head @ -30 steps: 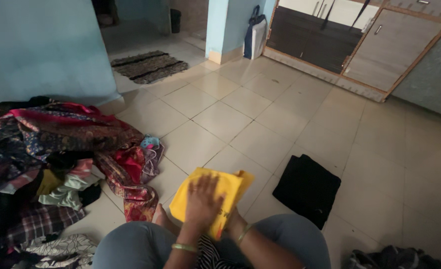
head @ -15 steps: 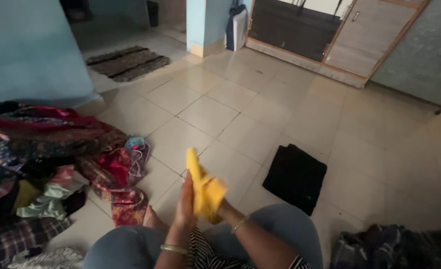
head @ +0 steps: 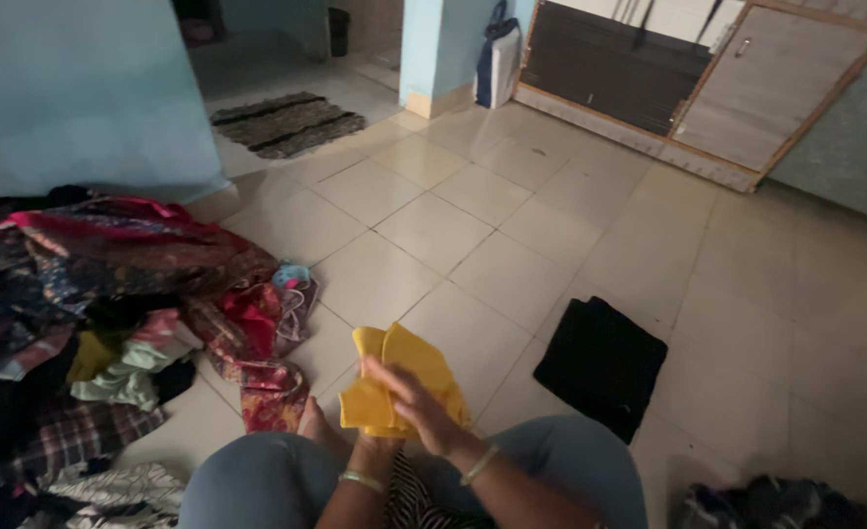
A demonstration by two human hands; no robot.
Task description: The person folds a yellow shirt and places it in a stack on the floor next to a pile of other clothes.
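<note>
A folded yellow cloth (head: 416, 364) is held in front of my knees, low in the head view. My right hand (head: 417, 405) lies over its front, fingers spread across the fabric. My left hand (head: 373, 438) is underneath and mostly hidden by the cloth; only the wrist with a bangle shows. Both hands grip the cloth above my lap, which is in blue trousers (head: 257, 480).
A big heap of mixed coloured clothes (head: 91, 294) fills the floor at my left. A folded black garment (head: 602, 362) lies on the tiles at my right. More dark fabric (head: 776, 504) sits at the lower right corner. A mat (head: 286, 124) and wooden cupboard (head: 707, 78) are farther off.
The yellow cloth was flat under my left hand, then raised on edge between both hands; now it is folded smaller with my right hand over its front.
</note>
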